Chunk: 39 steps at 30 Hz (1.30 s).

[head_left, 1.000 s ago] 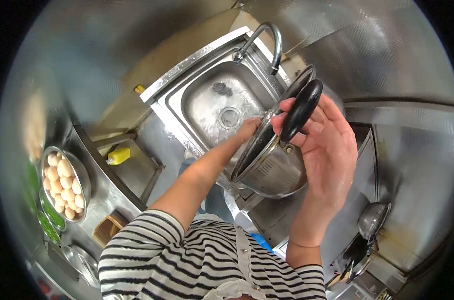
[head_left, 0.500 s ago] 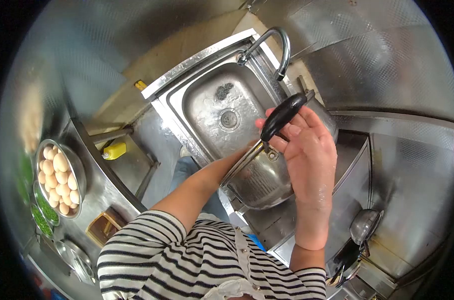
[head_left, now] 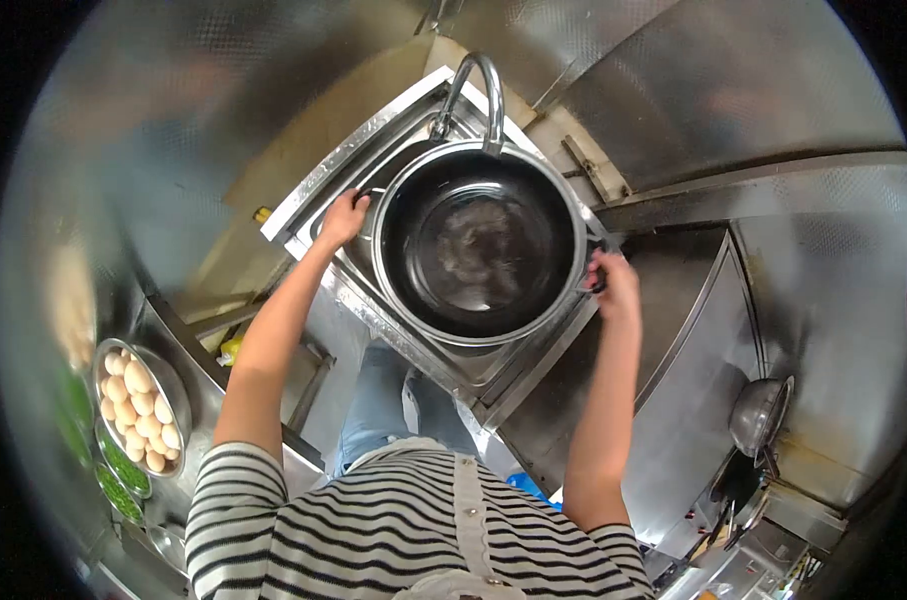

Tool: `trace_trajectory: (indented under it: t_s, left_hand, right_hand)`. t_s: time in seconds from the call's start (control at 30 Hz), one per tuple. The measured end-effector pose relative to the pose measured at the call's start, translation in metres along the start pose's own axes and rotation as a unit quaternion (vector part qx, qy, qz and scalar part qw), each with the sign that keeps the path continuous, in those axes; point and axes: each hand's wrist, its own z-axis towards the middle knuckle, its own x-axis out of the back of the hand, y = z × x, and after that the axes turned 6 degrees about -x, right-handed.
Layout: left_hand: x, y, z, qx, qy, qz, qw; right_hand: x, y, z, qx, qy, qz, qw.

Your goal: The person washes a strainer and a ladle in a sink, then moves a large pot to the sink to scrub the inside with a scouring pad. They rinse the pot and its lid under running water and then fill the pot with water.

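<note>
Looking down, I see the pot (head_left: 413, 260) no longer tipped on edge: it's now level, mouth up, over the sink (head_left: 333, 170) under the far tap (head_left: 478, 90), so the tipping seems over. My left hand (head_left: 343, 218) and right hand (head_left: 613, 285) each have fingers clamped on a side handle

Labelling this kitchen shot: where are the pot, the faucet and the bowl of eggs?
pot (head_left: 478, 245): head view, dark inner bottom.
faucet (head_left: 494, 100): head view, curved spout.
bowl of eggs (head_left: 183, 405): head view, right-hand steel rim.
</note>
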Motion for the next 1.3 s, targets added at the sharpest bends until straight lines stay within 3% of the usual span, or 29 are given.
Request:
trace_trajectory:
  t_s: [0.1, 0.23, 0.27, 0.3, 0.33, 0.4, 0.47, 0.57, 0.6, 0.67, 0.73, 0.8, 0.9, 0.97, 1.07, 1.13, 1.2, 1.27, 1.3]
  left_hand:
    - [0.005, -0.004, -0.002, 0.011, 0.047, 0.063, 0.997]
    - [0.003, 0.001, -0.002, 0.016, 0.045, 0.131, 0.99]
    - [0.003, 0.004, -0.004, 0.023, 0.039, 0.159, 0.986]
    - [0.0, 0.001, -0.005, -0.025, 0.064, 0.175, 0.982]
    - [-0.002, -0.001, -0.004, -0.024, 0.061, 0.179, 0.982]
    - [-0.005, 0.0, -0.001, -0.067, 0.071, 0.219, 0.971]
    - [-0.007, -0.001, 0.0, -0.082, 0.057, 0.24, 0.966]
    - [-0.009, 0.001, 0.003, -0.078, 0.036, 0.314, 0.945]
    - [-0.012, 0.0, 0.005, -0.078, 0.033, 0.318, 0.944]
    - [-0.016, 0.0, 0.012, -0.054, 0.028, 0.389, 0.919]
    - [-0.015, 0.002, 0.02, -0.031, -0.011, 0.421, 0.907]
    - [-0.009, 0.022, 0.02, -0.104, 0.025, 0.471, 0.876]
    - [-0.017, 0.071, 0.038, -0.152, 0.023, 0.367, 0.918]
    - [-0.034, 0.1, 0.055, -0.173, 0.07, 0.236, 0.954]
    - [-0.05, 0.121, 0.089, -0.171, 0.075, 0.176, 0.966]
    - [-0.059, 0.118, 0.105, -0.096, 0.089, 0.158, 0.979]
    - [-0.063, 0.119, 0.108, -0.083, 0.119, 0.162, 0.976]
    - [-0.068, 0.101, 0.116, -0.085, 0.185, 0.079, 0.976]
    - [-0.072, 0.077, 0.131, -0.002, 0.147, -0.011, 0.989]
  right_hand:
    - [-0.008, 0.058, 0.042, -0.075, 0.005, 0.035, 0.997]
    - [-0.005, 0.122, 0.102, -0.088, 0.007, 0.001, 0.996]
    - [-0.007, 0.133, 0.11, -0.055, 0.048, -0.085, 0.994]
    - [-0.008, 0.142, 0.118, -0.021, 0.089, -0.17, 0.981]
    - [-0.007, 0.151, 0.125, -0.025, 0.088, -0.168, 0.982]
    - [-0.014, 0.15, 0.122, 0.056, 0.167, -0.412, 0.894]
    - [-0.012, 0.157, 0.121, 0.022, 0.151, -0.402, 0.903]
    - [-0.011, 0.169, 0.125, 0.141, 0.184, -0.501, 0.834]
    - [-0.014, 0.164, 0.121, 0.137, 0.182, -0.499, 0.836]
    - [-0.021, 0.145, 0.11, 0.022, 0.154, -0.476, 0.866]
    - [-0.027, 0.131, 0.093, 0.029, 0.161, -0.494, 0.854]
    - [-0.026, 0.129, 0.088, 0.046, 0.18, -0.521, 0.833]
    - [-0.022, 0.131, 0.085, 0.043, 0.193, -0.517, 0.833]
    - [-0.018, 0.132, 0.084, 0.046, 0.195, -0.514, 0.834]
    - [-0.018, 0.134, 0.081, 0.037, 0.191, -0.499, 0.845]
    - [-0.019, 0.129, 0.073, 0.02, 0.197, -0.491, 0.848]
    - [-0.019, 0.128, 0.07, 0.014, 0.199, -0.495, 0.846]
    - [-0.019, 0.127, 0.068, 0.019, 0.206, -0.471, 0.857]
    - [-0.017, 0.135, 0.074, 0.033, 0.216, -0.48, 0.85]
